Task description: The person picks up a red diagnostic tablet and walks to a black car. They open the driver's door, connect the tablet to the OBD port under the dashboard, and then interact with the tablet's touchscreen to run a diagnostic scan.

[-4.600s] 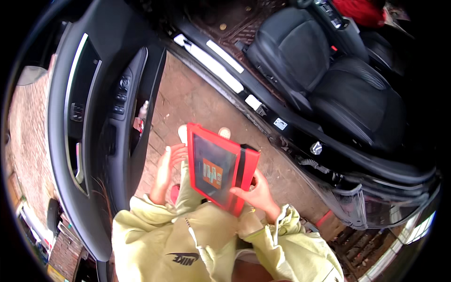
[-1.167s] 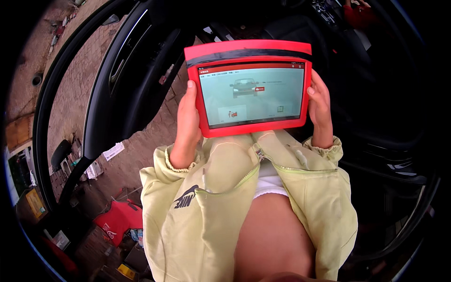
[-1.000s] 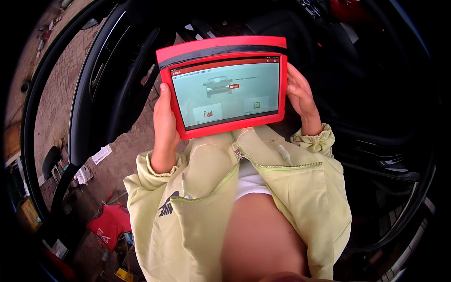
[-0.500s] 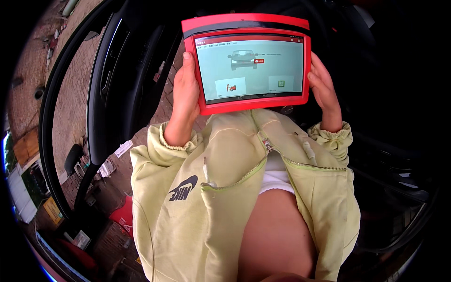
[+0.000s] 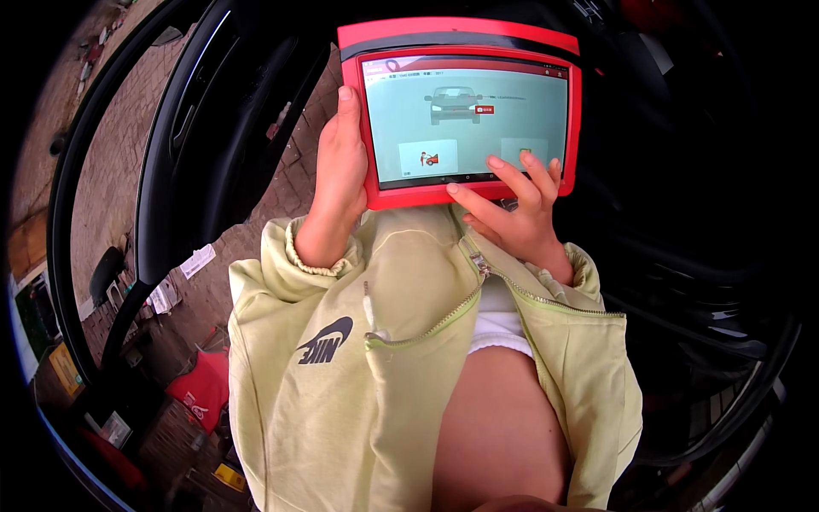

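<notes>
Brick paving (image 5: 107,171) spreads at my far left, seen through the window opening of a dark car door (image 5: 162,209). Past the door, a white sheet of paper (image 5: 197,261) lies on the ground, and closer in is a red cloth-like thing (image 5: 203,388). My left hand (image 5: 339,162) grasps the left edge of the tablet (image 5: 467,136), thumb on the front of its red frame (image 5: 461,26), the other fingers hidden behind. The tablet is in front of me, just beyond my pale green jacket (image 5: 290,410); a black band (image 5: 478,43) crosses the frame's upper part. Its lit screen (image 5: 409,107) shows a car seen from the front and two pale tiles. My right hand (image 5: 520,213) grips nothing, its fingers loosely bent and spread over the lower right of screen and frame; whether the tips touch I cannot tell. Farther right, the car's interior (image 5: 665,154) is mostly too dark to make out.
</notes>
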`<act>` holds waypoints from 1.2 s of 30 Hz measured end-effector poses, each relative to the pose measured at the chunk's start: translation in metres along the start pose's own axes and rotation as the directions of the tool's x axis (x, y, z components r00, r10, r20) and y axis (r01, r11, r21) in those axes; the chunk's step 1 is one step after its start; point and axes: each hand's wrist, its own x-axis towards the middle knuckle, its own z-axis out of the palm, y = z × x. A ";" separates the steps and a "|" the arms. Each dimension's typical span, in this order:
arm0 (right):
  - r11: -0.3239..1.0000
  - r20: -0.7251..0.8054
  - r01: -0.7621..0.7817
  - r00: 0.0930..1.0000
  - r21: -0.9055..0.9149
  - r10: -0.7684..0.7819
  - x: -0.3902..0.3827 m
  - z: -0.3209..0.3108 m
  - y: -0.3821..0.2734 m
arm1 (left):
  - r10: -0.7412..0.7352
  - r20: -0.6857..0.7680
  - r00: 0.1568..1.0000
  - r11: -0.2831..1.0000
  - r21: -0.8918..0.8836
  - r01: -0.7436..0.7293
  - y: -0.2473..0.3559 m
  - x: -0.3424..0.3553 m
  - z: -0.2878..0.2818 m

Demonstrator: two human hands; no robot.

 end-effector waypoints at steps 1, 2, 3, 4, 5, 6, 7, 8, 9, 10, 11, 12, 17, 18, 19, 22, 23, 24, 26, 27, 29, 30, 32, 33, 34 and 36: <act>1.000 0.028 0.006 1.000 0.024 -0.007 0.001 0.001 0.000 | 0.006 -0.008 1.000 1.000 0.000 -0.006 -0.001 0.000 0.000; 0.999 0.057 0.015 0.998 0.048 -0.018 0.003 0.000 0.001 | 0.022 -0.013 1.000 1.000 -0.002 -0.022 -0.003 -0.001 0.000; 0.998 0.118 -0.003 0.993 0.062 -0.004 0.006 -0.002 0.002 | 0.038 -0.018 0.999 0.999 -0.002 -0.038 -0.004 -0.002 0.000; 0.997 0.179 -0.023 0.984 0.075 0.010 0.010 -0.004 0.002 | 0.053 -0.023 0.998 0.999 -0.002 -0.053 -0.006 -0.003 -0.001; 0.996 0.244 -0.045 0.969 0.076 0.025 0.012 -0.008 0.004 | 0.063 -0.019 0.998 0.998 -0.010 -0.064 -0.008 -0.003 -0.001; 0.997 0.168 -0.024 0.986 0.075 0.011 0.009 -0.005 0.005 | 0.074 -0.015 0.997 0.997 -0.018 -0.074 -0.012 -0.003 -0.003; 0.997 0.091 -0.003 0.996 0.074 -0.003 0.004 0.001 0.009 | 0.084 -0.012 0.996 0.996 -0.026 -0.085 -0.015 -0.002 -0.004; 0.997 0.022 0.006 1.000 0.073 -0.008 -0.002 0.004 0.010 | 0.067 -0.032 0.997 0.997 -0.036 -0.068 -0.017 -0.004 -0.004; 0.999 -0.021 0.011 1.000 0.053 -0.010 -0.004 0.004 0.014 | 0.048 -0.052 0.997 0.998 -0.046 -0.051 -0.017 -0.005 -0.003; 0.999 -0.064 0.015 0.998 0.034 -0.013 -0.002 0.005 0.018 | 0.030 -0.073 0.997 0.998 -0.056 -0.034 -0.017 -0.006 -0.001; 1.000 -0.101 0.006 0.995 0.012 -0.005 0.000 0.003 0.019 | 0.021 -0.094 0.995 0.998 -0.061 -0.027 -0.017 -0.009 0.000; 0.999 -0.154 -0.006 0.988 0.044 0.013 0.004 0.003 0.020 | 0.016 -0.105 0.994 0.998 -0.058 -0.022 -0.019 -0.007 0.001; 0.988 -0.323 -0.095 0.938 0.119 0.130 0.009 0.003 0.021 | 0.010 -0.142 0.990 0.992 -0.125 -0.028 -0.023 -0.009 0.000; 0.983 -0.328 -0.123 0.931 0.136 0.162 0.010 0.001 0.022 | 0.013 -0.117 0.993 0.991 -0.133 -0.029 -0.023 -0.008 -0.001; 0.977 -0.333 -0.149 0.923 0.154 0.193 0.010 -0.001 0.023 | 0.015 -0.120 0.993 0.991 -0.129 -0.030 -0.023 -0.008 -0.001; 0.970 -0.337 -0.206 0.911 0.126 0.237 0.006 -0.007 0.028 | -0.004 -0.124 0.992 0.991 -0.132 -0.013 -0.023 -0.010 0.001; 0.967 -0.343 -0.222 0.905 0.125 0.252 0.007 -0.009 0.031 | -0.008 -0.126 0.992 0.990 -0.140 -0.010 -0.022 -0.009 0.003; 0.966 -0.363 -0.228 0.896 0.118 0.256 0.007 -0.010 0.033 | -0.012 -0.127 0.992 0.989 -0.149 -0.008 -0.021 -0.008 0.005; 0.963 -0.319 -0.237 0.910 0.126 0.265 0.006 -0.017 0.034 | -0.024 -0.121 0.992 0.988 -0.152 0.006 -0.023 -0.010 0.006; 0.962 -0.296 -0.236 0.917 0.135 0.267 0.006 -0.020 0.035 | -0.028 -0.125 0.992 0.988 -0.155 0.008 -0.025 -0.011 0.006; 0.947 -0.190 -0.137 0.962 0.290 0.197 0.011 -0.027 0.036 | -0.032 -0.103 0.994 0.990 -0.140 0.017 -0.027 -0.010 0.007; 0.964 -0.082 -0.066 0.993 0.258 0.090 0.011 -0.032 0.031 | -0.034 -0.090 0.995 0.991 -0.131 0.022 -0.027 -0.009 0.009; 0.960 0.062 0.016 0.997 0.279 -0.035 0.008 -0.035 0.020 | -0.022 -0.096 0.995 0.996 -0.089 0.013 -0.024 -0.009 0.015; 0.946 0.093 0.021 0.994 0.324 -0.053 0.005 -0.031 0.016 | -0.016 -0.099 0.995 0.998 -0.068 0.009 -0.022 -0.009 0.019; 0.943 0.113 0.041 0.990 0.332 -0.082 0.004 -0.029 0.017 | -0.004 -0.107 0.994 0.998 -0.063 -0.003 -0.020 -0.010 0.022; 0.959 0.129 0.024 0.990 0.281 -0.062 0.006 -0.033 0.018 | 0.011 -0.102 0.995 0.998 -0.060 -0.018 -0.018 -0.011 0.022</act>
